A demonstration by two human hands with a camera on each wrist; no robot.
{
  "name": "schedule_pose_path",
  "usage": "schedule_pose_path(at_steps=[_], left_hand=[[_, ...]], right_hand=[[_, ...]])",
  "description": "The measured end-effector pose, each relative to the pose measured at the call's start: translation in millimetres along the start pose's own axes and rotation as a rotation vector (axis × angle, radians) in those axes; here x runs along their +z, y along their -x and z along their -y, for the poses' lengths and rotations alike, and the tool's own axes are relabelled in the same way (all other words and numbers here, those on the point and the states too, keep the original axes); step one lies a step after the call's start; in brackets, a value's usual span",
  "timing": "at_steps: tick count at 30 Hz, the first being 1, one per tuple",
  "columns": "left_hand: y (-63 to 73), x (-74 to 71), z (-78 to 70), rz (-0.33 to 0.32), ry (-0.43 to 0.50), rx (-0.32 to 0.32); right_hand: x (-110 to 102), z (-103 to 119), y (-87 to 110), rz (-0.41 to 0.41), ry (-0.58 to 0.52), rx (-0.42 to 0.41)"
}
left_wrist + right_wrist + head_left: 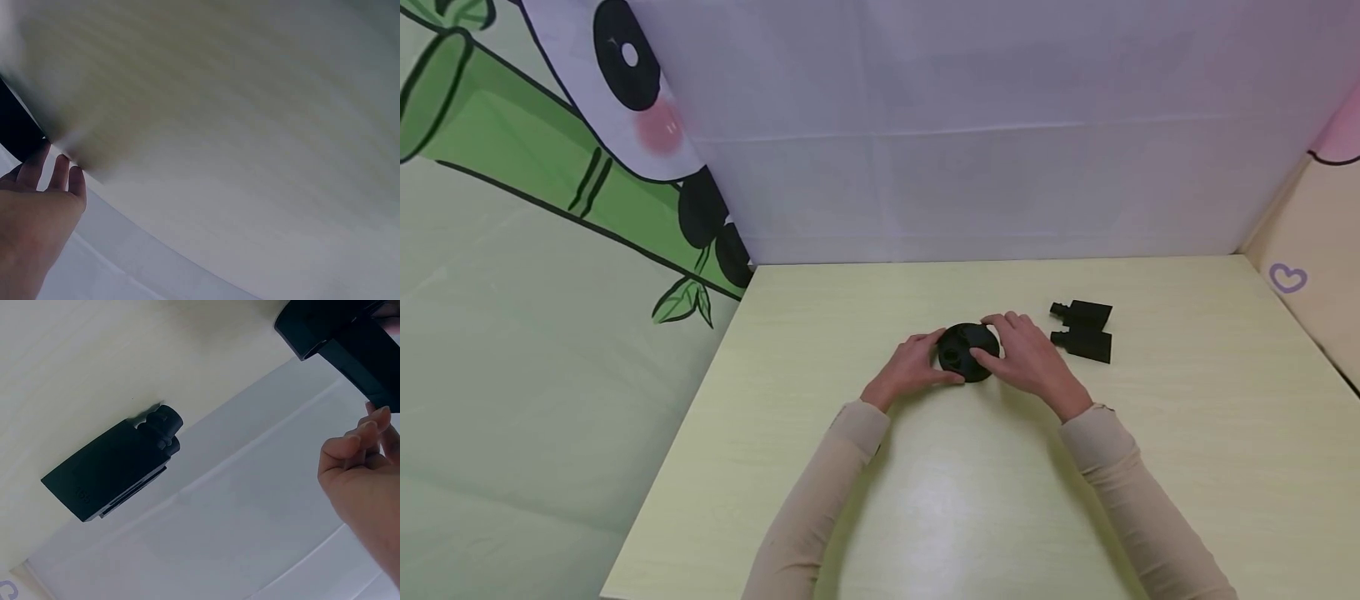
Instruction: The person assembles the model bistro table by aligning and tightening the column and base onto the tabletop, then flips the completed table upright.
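A black round base (957,360) with holes in its top is between the two hands on the table. My left hand (917,364) holds its left side, thumb at the near edge and fingers at the far edge. On the right, my right hand (1024,354) grips a black flat-sided piece (362,359) that meets the round part; the hand partly hides where they join. In the left wrist view, the left fingertips (47,150) touch a dark edge. Two black flat pieces with round stubs, an upper one (1084,314) and a lower one (1088,344), lie right of the right hand.
The pale wooden table (850,317) ends at a white cloth wall (1000,183) behind. A printed cloth (512,375) hangs at the left, and a beige panel with a purple heart (1288,278) stands at the right.
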State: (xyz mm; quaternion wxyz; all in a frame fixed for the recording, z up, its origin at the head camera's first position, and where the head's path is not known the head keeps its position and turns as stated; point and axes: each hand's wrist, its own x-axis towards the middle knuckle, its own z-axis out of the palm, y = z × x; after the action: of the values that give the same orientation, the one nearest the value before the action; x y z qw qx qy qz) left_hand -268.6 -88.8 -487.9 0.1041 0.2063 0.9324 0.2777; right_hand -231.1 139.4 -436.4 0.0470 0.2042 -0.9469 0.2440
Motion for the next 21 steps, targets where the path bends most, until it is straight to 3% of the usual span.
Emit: schedule_pose_path(at_steps=[21], left_hand=[[-1.5, 1.0, 0.0, -0.003, -0.011, 0.011]], right_hand=[[5.7, -2.8, -1.1, -0.143, 0.032, 0.055]])
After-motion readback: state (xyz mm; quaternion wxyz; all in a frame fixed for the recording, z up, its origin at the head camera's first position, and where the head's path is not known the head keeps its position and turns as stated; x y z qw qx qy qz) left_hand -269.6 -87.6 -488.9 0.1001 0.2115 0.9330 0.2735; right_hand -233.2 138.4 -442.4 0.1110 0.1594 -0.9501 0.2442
